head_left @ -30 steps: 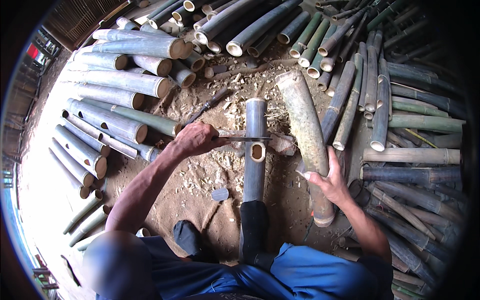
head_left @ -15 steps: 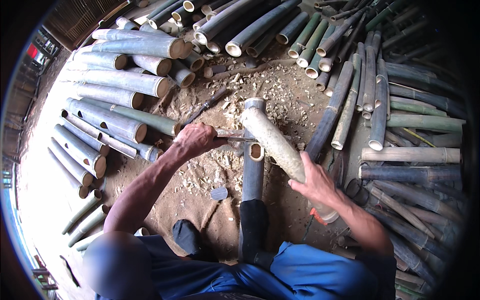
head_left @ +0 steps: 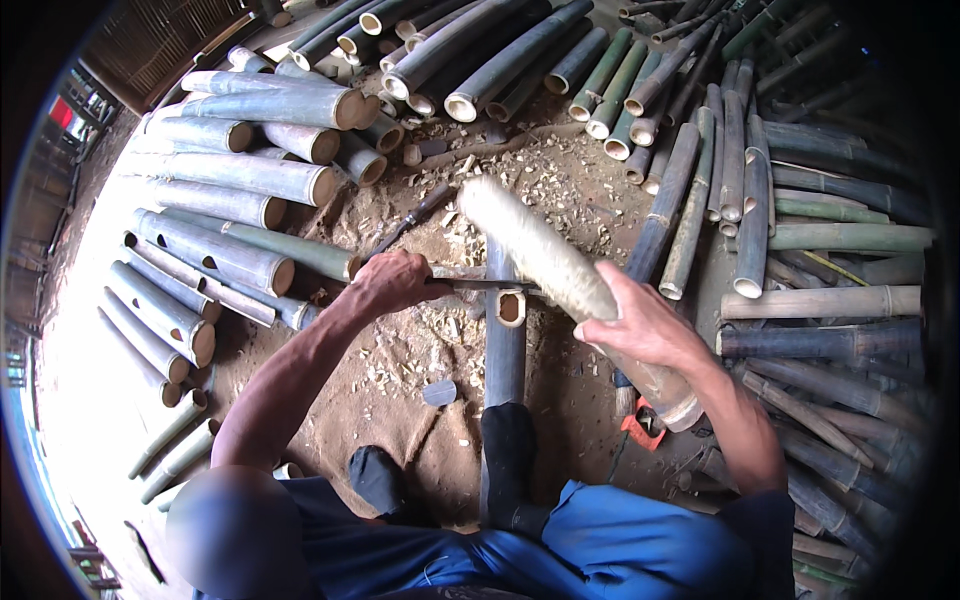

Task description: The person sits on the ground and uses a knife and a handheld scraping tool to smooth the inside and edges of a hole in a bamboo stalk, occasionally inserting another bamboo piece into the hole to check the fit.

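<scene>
My left hand (head_left: 392,280) is closed around the handle of a knife (head_left: 468,284). Its long blade lies across a grey bamboo tube (head_left: 505,350), right at the far edge of a cut hole (head_left: 511,308). My right hand (head_left: 645,322) grips a thick, pale, rough club (head_left: 535,240) by its lower part. The club slants over the tube's far part, partly hiding it; its far end is blurred. A dark-covered foot (head_left: 510,445) of mine rests on the near end of the tube.
Wood chips (head_left: 535,175) litter the dirt floor around the tube. A dark-handled tool (head_left: 412,220) lies beyond my left hand. Stacked bamboo tubes (head_left: 250,178) line the left, more bamboo poles (head_left: 825,305) the right. An orange object (head_left: 645,430) sits below the club.
The club has shifted away from me, its far end up and to the left, uncovering more of the orange object. The blade now lies flatter along the hole's far edge.
</scene>
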Demonstrator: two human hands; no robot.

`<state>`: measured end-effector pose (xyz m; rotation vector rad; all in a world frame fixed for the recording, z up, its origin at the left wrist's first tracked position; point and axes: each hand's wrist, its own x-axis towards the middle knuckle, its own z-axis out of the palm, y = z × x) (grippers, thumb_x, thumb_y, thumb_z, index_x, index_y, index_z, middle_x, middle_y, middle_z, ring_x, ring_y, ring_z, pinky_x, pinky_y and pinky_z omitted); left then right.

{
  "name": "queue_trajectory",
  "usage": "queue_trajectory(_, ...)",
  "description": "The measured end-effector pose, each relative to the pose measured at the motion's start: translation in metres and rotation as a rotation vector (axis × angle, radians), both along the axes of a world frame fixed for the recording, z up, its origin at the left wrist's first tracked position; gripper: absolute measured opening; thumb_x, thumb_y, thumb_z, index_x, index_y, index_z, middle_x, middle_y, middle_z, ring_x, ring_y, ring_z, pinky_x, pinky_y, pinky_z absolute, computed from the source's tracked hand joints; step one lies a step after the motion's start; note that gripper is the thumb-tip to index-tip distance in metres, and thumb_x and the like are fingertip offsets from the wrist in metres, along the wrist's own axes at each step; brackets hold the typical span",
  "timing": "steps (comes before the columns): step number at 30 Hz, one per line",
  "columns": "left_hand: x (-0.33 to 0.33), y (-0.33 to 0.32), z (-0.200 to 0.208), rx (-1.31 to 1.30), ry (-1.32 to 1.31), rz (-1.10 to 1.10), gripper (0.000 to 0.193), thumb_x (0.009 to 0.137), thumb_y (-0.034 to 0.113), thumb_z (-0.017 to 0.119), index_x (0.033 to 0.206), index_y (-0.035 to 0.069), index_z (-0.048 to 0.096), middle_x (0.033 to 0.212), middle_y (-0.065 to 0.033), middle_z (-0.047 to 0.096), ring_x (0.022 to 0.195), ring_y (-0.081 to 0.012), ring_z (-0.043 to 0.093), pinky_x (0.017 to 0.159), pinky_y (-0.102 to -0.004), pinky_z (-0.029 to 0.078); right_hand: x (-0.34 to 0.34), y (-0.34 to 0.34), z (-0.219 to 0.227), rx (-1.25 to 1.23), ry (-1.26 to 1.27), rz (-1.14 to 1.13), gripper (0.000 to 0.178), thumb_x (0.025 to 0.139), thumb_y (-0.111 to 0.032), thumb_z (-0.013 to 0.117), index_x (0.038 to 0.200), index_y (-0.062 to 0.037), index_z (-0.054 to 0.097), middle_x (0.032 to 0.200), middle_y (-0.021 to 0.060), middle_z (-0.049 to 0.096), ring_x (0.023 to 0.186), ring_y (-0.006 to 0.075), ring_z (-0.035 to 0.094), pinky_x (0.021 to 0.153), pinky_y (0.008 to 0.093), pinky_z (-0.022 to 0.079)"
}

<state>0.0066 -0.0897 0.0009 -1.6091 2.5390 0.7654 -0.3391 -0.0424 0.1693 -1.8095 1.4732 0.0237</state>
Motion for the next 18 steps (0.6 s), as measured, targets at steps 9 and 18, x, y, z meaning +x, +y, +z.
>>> queue_trajectory(9, -0.007, -0.005, -0.002, 0.034, 0.0, -0.024, 0.059, 0.091, 0.063, 0.068, 0.085, 0.005, 0.078, 0.062, -0.0135, 0.067, 0.058, -0.0298, 0.068, 0.06, -0.0447, 0.054, 0.006, 0.011, -0.063, 0.094, 0.097, -0.009, 0.065, 0.083, -0.03, 0.078, 0.13, -0.0003, 0.043, 0.119, 0.0297, 0.062, 0.104, 0.04, 0.069, 0.09, 0.0515, 0.059)
queue_trajectory(18, -0.011, -0.01, -0.001, 0.068, 0.03, -0.06, 0.057, 0.091, 0.061, 0.069, 0.088, 0.005, 0.079, 0.061, -0.012, 0.067, 0.054, -0.0271, 0.066, 0.058, -0.0435, 0.054, 0.004, 0.007, -0.054, -0.268, -0.283, -0.145, 0.063, 0.085, -0.027, 0.079, 0.125, 0.0035, 0.042, 0.115, 0.0316, 0.062, 0.098, 0.0376, 0.069, 0.085, 0.0465, 0.06)
